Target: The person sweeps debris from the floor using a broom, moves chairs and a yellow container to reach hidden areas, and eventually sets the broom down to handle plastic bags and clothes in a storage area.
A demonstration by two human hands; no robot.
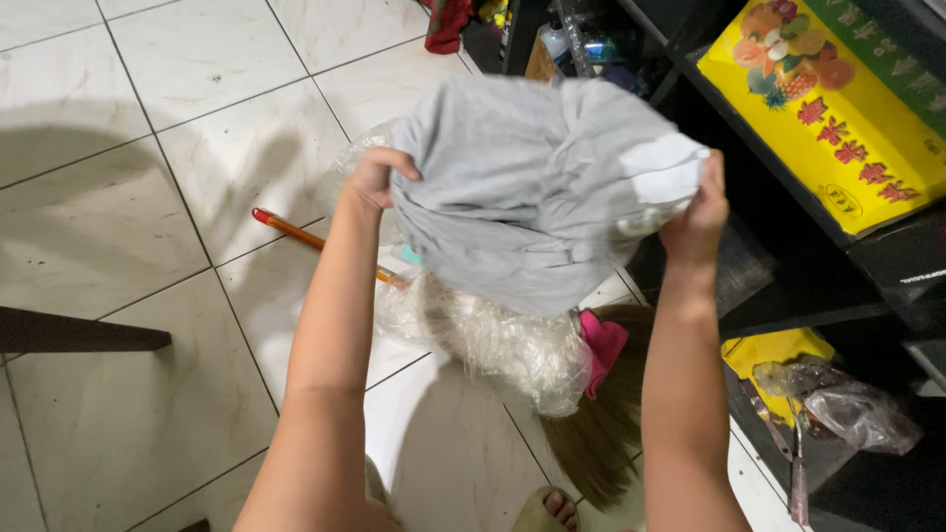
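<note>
Grey cloth hangs in the air above the floor, held up between two bare hands. It is bunched and puffy, with a white patch near its right end. Its long way runs from side to side, from one hand across to the other.

The left hand is curled tight on the left edge of the cloth, with the fingers tucked over the top. The right hand is closed on the right edge, just under the white patch. Both hands pinch the cloth, so neither one is nearer; each has its own end. The cloth sags down in the middle between them.

Under the cloth, on the floor tiles, lies a clear plastic bag, all crinkly. A broom lies there too, with its orange stick pointing away toward the left and its brown bristles near the person's foot at the bottom edge of the floor. Something pink sits where the bristles start.

On the right stands a dark shelf. A yellow box with fruit pictures rests on it. Lower down there is another small plastic bag.
</note>
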